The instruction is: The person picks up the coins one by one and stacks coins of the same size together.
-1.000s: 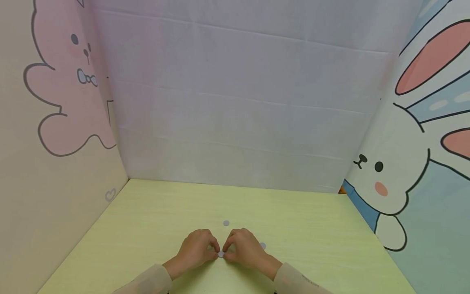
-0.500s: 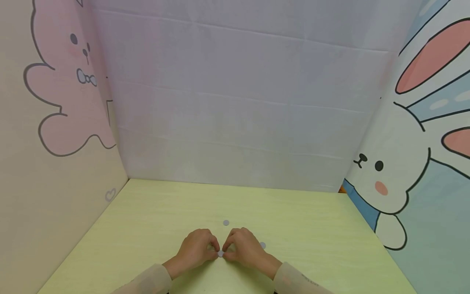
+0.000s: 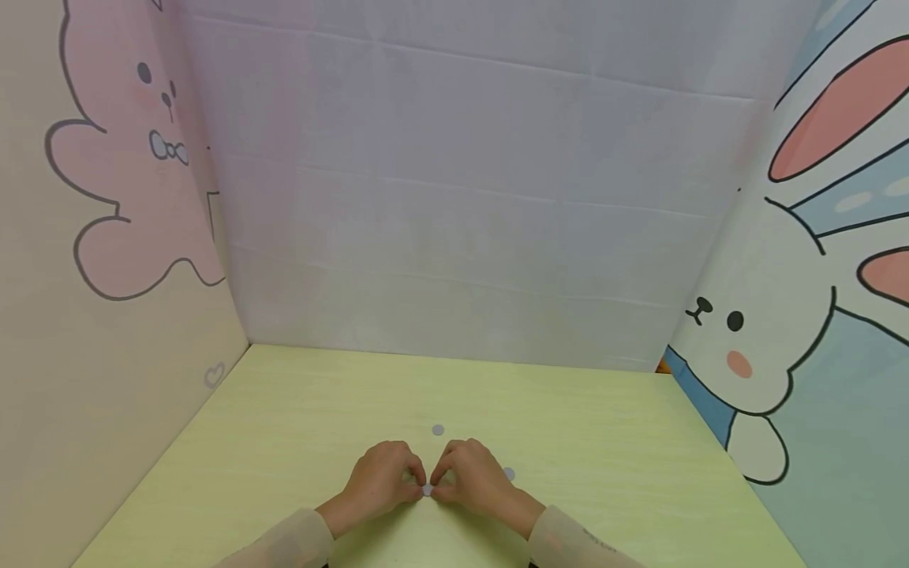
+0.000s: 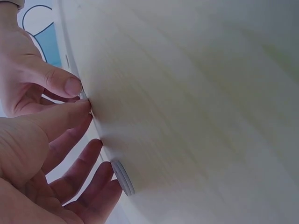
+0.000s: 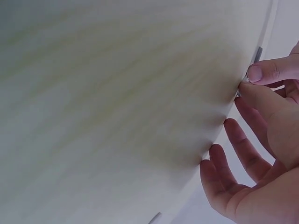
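- Fingers point(image 3: 415, 471) of left hand point(image 3: 383, 476): curled inward, thumb and index nearly together, pinching the left edge of small grey disc point(image 3: 428, 490).
- Right hand point(image 3: 472, 476): mirrored posture, thumb and index likewise brought together, pinching the right edge of the same disc.
- Disc position: lies directly between both sets of fingertips, low at counter point(image 3: 312, 410); contact with surface not readable.
- Disc axis: round outline, no long axis; exact tilt unclear.
- Nearer hand: neither; equally close on both sides.
- Surroundings: far disc point(image 3: 438, 430) ahead of the fingertips; side disc point(image 3: 510, 473) just beyond right hand, partly hidden.
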`<state>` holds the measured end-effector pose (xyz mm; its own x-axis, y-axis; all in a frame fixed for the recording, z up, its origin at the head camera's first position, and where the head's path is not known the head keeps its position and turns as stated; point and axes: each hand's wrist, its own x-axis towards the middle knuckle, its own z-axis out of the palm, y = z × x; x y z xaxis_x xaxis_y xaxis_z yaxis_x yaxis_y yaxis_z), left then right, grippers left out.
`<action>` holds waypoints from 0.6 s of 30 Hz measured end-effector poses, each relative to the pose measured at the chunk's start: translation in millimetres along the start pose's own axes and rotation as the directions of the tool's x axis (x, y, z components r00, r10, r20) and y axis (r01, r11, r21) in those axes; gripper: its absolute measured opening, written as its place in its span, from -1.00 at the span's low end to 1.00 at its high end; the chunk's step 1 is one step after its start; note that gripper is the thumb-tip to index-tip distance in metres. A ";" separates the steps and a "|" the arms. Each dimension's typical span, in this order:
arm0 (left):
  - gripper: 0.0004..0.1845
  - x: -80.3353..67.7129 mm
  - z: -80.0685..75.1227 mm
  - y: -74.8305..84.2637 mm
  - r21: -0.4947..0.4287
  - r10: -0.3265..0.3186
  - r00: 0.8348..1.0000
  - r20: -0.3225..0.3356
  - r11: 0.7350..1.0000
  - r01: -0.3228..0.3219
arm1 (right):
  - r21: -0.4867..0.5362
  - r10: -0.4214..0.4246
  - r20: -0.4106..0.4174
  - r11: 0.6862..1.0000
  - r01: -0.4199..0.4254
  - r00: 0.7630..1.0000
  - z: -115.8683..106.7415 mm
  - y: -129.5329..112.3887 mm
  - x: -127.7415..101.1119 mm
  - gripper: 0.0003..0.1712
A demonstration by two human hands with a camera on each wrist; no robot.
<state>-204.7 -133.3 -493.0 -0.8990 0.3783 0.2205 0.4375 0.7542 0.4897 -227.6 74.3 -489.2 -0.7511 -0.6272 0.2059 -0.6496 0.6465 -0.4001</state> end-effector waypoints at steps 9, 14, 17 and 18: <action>-0.86 0.2 -0.6 1.9 0.004 0.008 1.000 -0.006 1.000 -0.008 | -0.004 0.013 0.003 1.000 -0.013 1.000 1.6 1.7 1.5 -0.91; -0.84 0.4 -0.5 2.7 0.013 0.006 1.000 -0.008 1.000 -0.006 | -0.002 0.005 0.004 1.000 -0.005 1.000 0.9 1.3 1.7 -0.90; -0.83 0.6 0.0 2.9 0.016 0.003 1.000 -0.012 1.000 -0.002 | -0.002 0.010 0.008 1.000 -0.010 1.000 0.2 0.6 1.9 -0.90; -0.83 0.7 0.2 2.9 0.014 0.001 1.000 -0.013 1.000 -0.001 | -0.001 0.013 0.010 1.000 -0.013 1.000 -0.1 0.1 1.9 -0.90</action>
<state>-204.1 -130.8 -491.6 -0.8989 0.3718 0.2319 0.4382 0.7614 0.4777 -229.1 73.2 -488.8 -0.7582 -0.6231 0.1919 -0.6399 0.6549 -0.4020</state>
